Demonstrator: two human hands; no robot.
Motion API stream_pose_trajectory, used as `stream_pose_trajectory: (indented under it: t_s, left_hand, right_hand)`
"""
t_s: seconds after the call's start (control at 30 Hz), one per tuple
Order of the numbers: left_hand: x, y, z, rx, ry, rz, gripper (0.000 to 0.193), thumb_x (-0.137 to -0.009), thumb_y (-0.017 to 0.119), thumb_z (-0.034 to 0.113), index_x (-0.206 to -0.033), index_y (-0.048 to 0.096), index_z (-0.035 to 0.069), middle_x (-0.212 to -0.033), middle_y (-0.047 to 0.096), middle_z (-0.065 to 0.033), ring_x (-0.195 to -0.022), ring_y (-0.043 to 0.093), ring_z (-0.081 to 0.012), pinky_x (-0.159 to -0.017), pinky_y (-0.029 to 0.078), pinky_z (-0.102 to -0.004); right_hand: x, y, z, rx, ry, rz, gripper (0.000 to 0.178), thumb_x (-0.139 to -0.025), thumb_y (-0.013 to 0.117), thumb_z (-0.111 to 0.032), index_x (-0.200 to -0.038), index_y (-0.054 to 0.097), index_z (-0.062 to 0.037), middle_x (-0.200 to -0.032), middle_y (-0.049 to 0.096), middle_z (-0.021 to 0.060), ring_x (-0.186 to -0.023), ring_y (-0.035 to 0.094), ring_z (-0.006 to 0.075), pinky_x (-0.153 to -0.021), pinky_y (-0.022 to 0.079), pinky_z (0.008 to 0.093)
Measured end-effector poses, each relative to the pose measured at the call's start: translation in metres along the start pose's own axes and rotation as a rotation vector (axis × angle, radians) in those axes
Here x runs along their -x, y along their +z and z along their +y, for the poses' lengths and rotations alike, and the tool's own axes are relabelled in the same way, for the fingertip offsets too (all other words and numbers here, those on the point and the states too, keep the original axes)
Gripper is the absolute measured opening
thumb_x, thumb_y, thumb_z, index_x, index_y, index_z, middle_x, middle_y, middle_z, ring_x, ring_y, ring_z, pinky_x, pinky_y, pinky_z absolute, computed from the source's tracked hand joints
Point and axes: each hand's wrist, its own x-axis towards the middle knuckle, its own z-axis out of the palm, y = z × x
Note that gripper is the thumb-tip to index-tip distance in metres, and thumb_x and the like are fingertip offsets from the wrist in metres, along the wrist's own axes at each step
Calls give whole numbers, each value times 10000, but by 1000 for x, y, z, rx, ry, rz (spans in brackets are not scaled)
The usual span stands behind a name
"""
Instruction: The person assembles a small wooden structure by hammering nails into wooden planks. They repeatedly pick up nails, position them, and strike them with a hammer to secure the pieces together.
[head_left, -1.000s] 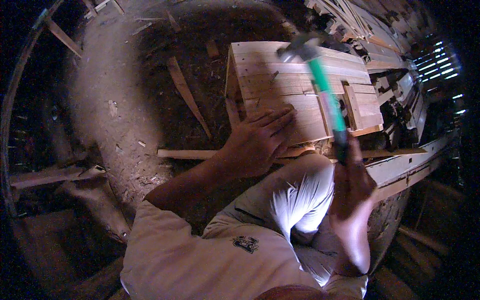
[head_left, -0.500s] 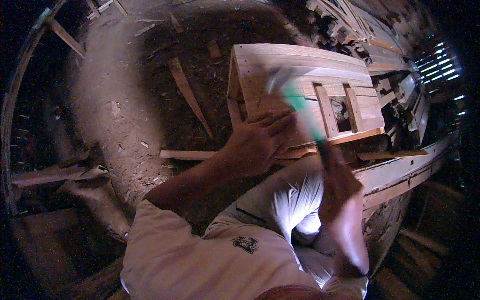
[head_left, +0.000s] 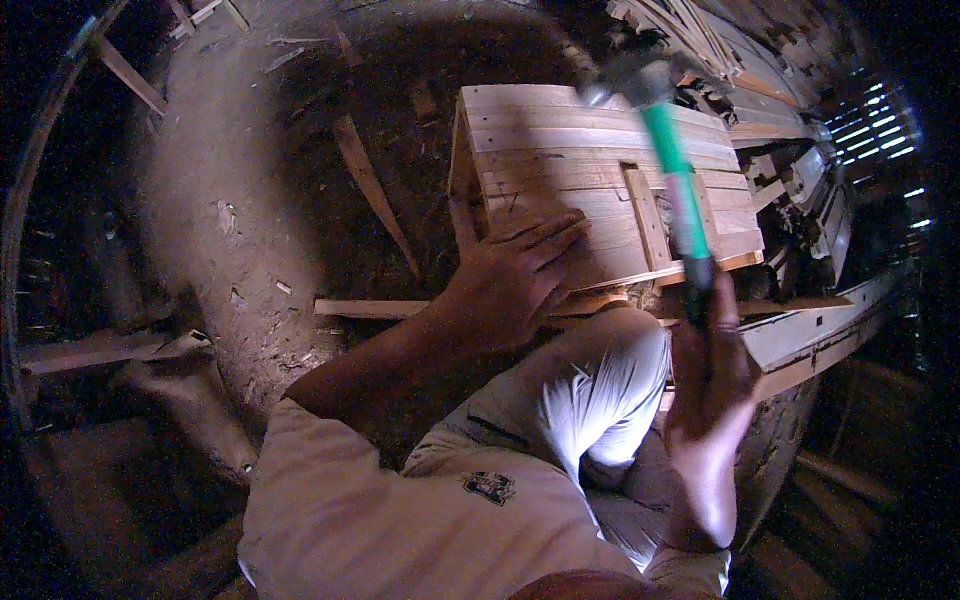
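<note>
A slatted box of pale wood stands in front of me. Two short wooden strips run beside a square opening in its near face. My left hand lies on the lower left of that face, fingers stretched over the slats; their undersides are hidden. Gripped in my right hand is a hammer with a green handle and black grip. Its head, smeared by motion, is held up and appears over the box's top edge. Small dark nail heads dot the box's left end.
A long timber beam crosses at the right. Loose boards are piled beyond the box. On the dirt floor lie a narrow plank and wood scraps. My bent knee is close under the box's near edge.
The hammer has swung up and to the right, away from the spot near my left fingers. My right hand moved slightly right with it. My left hand has stayed on the slats.
</note>
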Motion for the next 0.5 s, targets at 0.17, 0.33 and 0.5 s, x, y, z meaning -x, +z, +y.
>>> stream_pose_trajectory:
  t_s: [0.17, 0.33, 0.5]
  left_hand:
    - [1, 8, -3, -6, -21, -28, 492, -974, 618, 292, -1366, 600, -6, -1510, 534, -206, -1439, 480, -321, -1194, 385, -451]
    - [2, 3, 0, -12, 13, 73, 475, -978, 615, 286, -1353, 604, -6, -1488, 552, -204, -1424, 494, -324, -1178, 403, -466]
    - [2, 11, -5, 25, 24, 30, 468, -977, 619, 269, -1356, 605, -5, -1506, 539, -197, -1435, 481, -322, -1182, 399, -460]
  right_hand:
    - [-1, 2, -2, 169, -68, -182, 592, -929, 513, 85, -1518, 458, 53, -1217, 697, 240, -929, 709, 333, -811, 575, 401]
    - [-3, -3, -8, 63, -67, -14, 593, -918, 522, 135, -1504, 472, 57, -1204, 713, 270, -907, 744, 349, -769, 585, 387]
    - [11, 12, 1, 247, -88, -173, 526, -1024, 562, 1, -1537, 454, 42, -1027, 727, 124, -794, 625, 134, -719, 533, 298]
